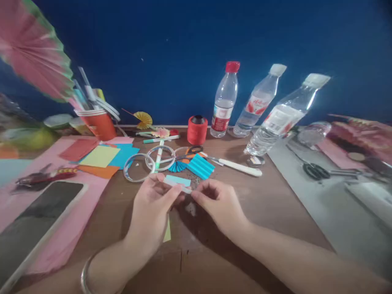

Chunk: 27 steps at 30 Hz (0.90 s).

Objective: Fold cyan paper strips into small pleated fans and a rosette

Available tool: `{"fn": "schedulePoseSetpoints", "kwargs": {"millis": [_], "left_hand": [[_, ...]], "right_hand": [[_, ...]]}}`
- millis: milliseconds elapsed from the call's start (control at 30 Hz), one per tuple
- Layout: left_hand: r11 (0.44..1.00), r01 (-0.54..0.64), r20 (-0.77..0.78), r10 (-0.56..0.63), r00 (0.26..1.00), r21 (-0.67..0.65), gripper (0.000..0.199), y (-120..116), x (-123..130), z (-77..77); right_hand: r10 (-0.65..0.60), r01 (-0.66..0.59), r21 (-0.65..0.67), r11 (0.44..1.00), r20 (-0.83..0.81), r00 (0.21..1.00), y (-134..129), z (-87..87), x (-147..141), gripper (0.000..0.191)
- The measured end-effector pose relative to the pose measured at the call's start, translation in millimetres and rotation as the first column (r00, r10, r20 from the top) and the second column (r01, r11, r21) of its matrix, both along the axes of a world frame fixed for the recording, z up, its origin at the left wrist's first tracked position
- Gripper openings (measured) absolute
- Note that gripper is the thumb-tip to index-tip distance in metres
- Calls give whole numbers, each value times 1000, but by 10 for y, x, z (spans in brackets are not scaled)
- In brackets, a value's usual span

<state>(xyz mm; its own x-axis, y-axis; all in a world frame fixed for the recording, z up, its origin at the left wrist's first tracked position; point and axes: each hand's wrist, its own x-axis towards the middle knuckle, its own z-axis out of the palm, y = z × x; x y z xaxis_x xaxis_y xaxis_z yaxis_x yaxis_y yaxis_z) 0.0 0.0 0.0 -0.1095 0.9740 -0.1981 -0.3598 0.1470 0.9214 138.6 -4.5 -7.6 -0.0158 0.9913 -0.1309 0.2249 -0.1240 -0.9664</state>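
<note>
Paper: light blue piece (180,181) with a pale strip (184,189) along its near edge, both above the brown table (257,212), between the hands.
Left hand (154,198): thumb and fingers closed on the pale strip, thumb on the near side, fingers behind.
Right hand (219,202): thumb and forefinger pinched together at the right end of the pale strip; the other fingers curl in.
Beyond the hands: bright blue pleated paper (200,166), blue fan (177,166) beside it, tape rolls (125,173) to their left, white-handled tool (240,167) to their right.
Farther back: red thread spool (197,131), yellow fan (143,120) and three bottles (221,118), the two on the right tilted, their tops toward the right.
Left side: red cup (99,124) with pens, paper squares (101,156) in several colours on pink paper (88,204), dark-screened device (43,220) nearer.
Right side: black-handled scissors (317,171) on a grey sheet (309,196).
Under the left hand: yellow-green slip (167,230) partly showing.
</note>
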Motion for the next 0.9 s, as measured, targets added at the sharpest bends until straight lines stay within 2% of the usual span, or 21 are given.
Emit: {"fn": "schedulePoseSetpoints", "kwargs": {"millis": [300,500,567,700,800,900], "left_hand": [[997,-73,46,73,996,-3,31,30,3,8],[997,-74,28,74,997,4,31,36,-7,9],[999,-54,19,54,998,8,33,32,-10,8],[999,41,-15,-41,999,15,34,15,-13,7],[994,108,-29,-107,994,31,32,4,-12,2],[993,111,-29,-110,994,42,32,1,-12,-9]], "right_hand": [[-28,28,36,999,5,1000,14,-37,20,13],[6,-3,29,1000,-84,996,1,-47,34,6],[36,-33,43,999,-79,996,-5,-32,38,7],[78,-84,98,992,58,995,-16,11,32,12],[52,-67,153,986,96,994,-25,34,21,9],[18,-39,206,978,100,995,-28,41,19,9]]}}
